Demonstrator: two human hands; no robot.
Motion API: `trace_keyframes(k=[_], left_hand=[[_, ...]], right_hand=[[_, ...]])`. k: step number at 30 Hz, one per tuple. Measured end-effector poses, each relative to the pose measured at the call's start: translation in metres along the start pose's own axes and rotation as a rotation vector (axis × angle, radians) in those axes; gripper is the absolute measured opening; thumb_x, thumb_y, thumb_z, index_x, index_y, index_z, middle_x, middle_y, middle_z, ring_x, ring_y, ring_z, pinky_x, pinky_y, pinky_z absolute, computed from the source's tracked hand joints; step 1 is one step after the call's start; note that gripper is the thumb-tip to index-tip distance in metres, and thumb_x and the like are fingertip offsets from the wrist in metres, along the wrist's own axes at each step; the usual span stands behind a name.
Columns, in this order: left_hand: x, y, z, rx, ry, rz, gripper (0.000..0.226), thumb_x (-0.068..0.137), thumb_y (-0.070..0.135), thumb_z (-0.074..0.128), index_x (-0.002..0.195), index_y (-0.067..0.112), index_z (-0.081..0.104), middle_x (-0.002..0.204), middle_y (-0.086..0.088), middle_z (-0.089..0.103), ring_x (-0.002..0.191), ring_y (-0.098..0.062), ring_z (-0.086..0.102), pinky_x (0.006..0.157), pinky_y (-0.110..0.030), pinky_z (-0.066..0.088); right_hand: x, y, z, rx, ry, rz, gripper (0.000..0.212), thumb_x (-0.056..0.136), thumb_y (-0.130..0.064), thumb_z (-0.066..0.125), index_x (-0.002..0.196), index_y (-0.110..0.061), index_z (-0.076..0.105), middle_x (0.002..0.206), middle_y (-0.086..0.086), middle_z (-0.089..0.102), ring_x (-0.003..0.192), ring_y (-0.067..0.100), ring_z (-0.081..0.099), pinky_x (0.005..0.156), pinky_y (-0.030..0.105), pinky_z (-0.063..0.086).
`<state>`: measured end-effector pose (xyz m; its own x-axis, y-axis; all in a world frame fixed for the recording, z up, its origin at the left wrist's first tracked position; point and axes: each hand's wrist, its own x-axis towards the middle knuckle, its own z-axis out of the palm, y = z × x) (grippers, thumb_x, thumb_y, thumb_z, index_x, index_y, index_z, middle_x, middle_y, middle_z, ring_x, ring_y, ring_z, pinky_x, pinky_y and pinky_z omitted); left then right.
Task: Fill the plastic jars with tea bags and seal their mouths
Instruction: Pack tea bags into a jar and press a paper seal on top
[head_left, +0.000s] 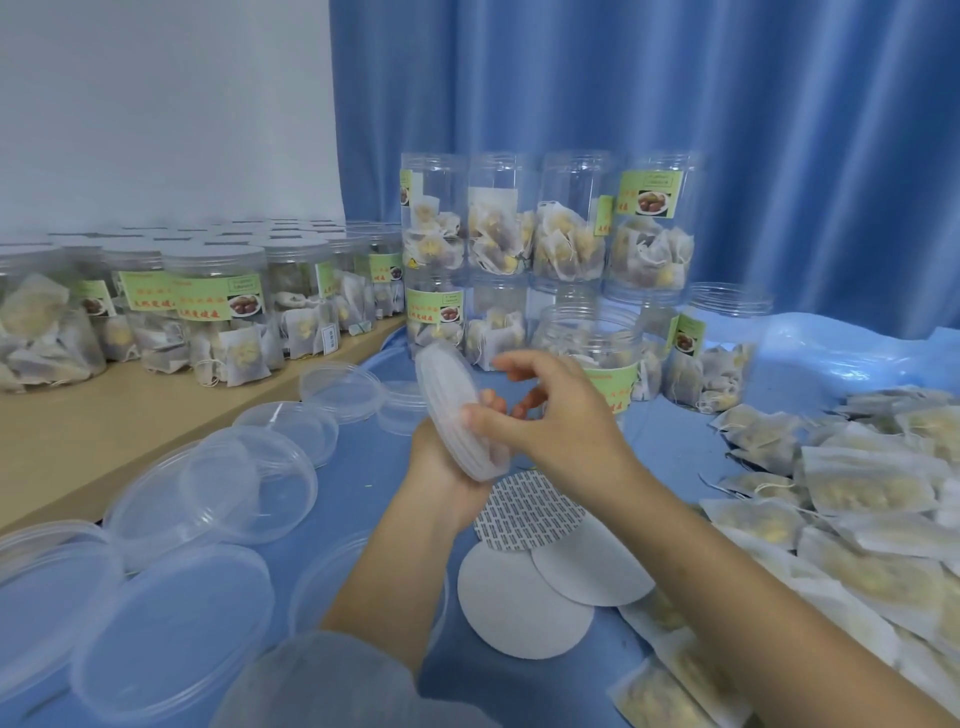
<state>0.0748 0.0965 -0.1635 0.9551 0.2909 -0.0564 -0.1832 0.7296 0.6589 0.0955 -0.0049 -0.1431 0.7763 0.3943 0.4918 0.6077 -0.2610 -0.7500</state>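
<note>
Currently my left hand (447, 467) grips a stack of seal discs (457, 410) on edge, tilted up-left. My right hand (545, 415), nearer, pinches the stack's top face with its thumb. The open jar (592, 338) stands just beyond, rightward.
</note>
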Motion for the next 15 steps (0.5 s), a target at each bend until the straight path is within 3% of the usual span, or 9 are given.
trace_keyframes(k=[3, 6, 8, 10, 12, 15], left_hand=[[-0.002, 0.001, 0.004, 0.139, 0.039, 0.06, 0.03, 0.097, 0.008, 0.034, 0.073, 0.008, 0.052, 0.052, -0.006, 0.062, 0.045, -0.013, 0.061, 0.043, -0.019, 0.046], [0.003, 0.003, 0.008, 0.421, 0.236, 0.226, 0.03, 0.1, 0.013, 0.032, 0.093, 0.005, 0.06, 0.092, -0.017, 0.064, 0.08, -0.026, 0.063, 0.066, -0.03, 0.052], [0.005, 0.009, 0.008, 0.642, 0.431, 0.415, 0.034, 0.103, 0.026, 0.027, 0.102, 0.006, 0.055, 0.102, -0.011, 0.059, 0.097, -0.027, 0.057, 0.088, -0.038, 0.047], [0.003, 0.014, 0.012, 0.771, 0.498, 0.607, 0.034, 0.103, 0.034, 0.023, 0.088, 0.013, 0.045, 0.082, -0.001, 0.051, 0.079, -0.018, 0.051, 0.075, -0.034, 0.04], [0.0, 0.017, 0.021, 0.813, 0.475, 0.717, 0.031, 0.102, 0.038, 0.024, 0.089, 0.016, 0.041, 0.073, 0.004, 0.045, 0.066, -0.009, 0.044, 0.06, -0.03, 0.035], [-0.001, 0.022, 0.046, 0.809, 0.383, 0.748, 0.027, 0.099, 0.042, 0.035, 0.095, 0.017, 0.045, 0.074, 0.009, 0.048, 0.065, -0.001, 0.045, 0.056, -0.021, 0.033]], right_hand=[[-0.001, -0.005, -0.003, 0.074, -0.038, -0.055, 0.029, 0.075, -0.021, 0.077, 0.097, -0.029, 0.061, 0.093, -0.008, 0.057, 0.065, 0.005, 0.052, 0.068, 0.014, 0.048], [0.0, -0.014, -0.01, 0.403, -0.17, 0.08, 0.013, 0.09, -0.008, 0.058, 0.096, -0.014, 0.068, 0.081, 0.001, 0.067, 0.067, 0.012, 0.063, 0.062, 0.023, 0.056], [0.004, -0.018, -0.02, 0.689, -0.241, 0.25, 0.025, 0.097, -0.023, 0.048, 0.102, -0.009, 0.068, 0.085, 0.006, 0.069, 0.073, 0.016, 0.066, 0.067, 0.029, 0.058], [0.007, -0.019, -0.033, 0.842, -0.315, 0.315, 0.043, 0.092, -0.044, 0.047, 0.109, -0.009, 0.065, 0.095, 0.011, 0.07, 0.085, 0.022, 0.068, 0.08, 0.04, 0.058], [0.008, -0.019, -0.042, 0.782, -0.296, 0.261, 0.046, 0.083, -0.039, 0.06, 0.119, -0.01, 0.059, 0.104, 0.009, 0.07, 0.087, 0.016, 0.069, 0.081, 0.038, 0.058], [0.011, -0.016, -0.054, 0.164, -0.115, 0.053, 0.071, 0.076, -0.022, 0.076, 0.137, -0.024, 0.038, 0.119, -0.018, 0.054, 0.098, -0.006, 0.055, 0.087, 0.024, 0.048]])
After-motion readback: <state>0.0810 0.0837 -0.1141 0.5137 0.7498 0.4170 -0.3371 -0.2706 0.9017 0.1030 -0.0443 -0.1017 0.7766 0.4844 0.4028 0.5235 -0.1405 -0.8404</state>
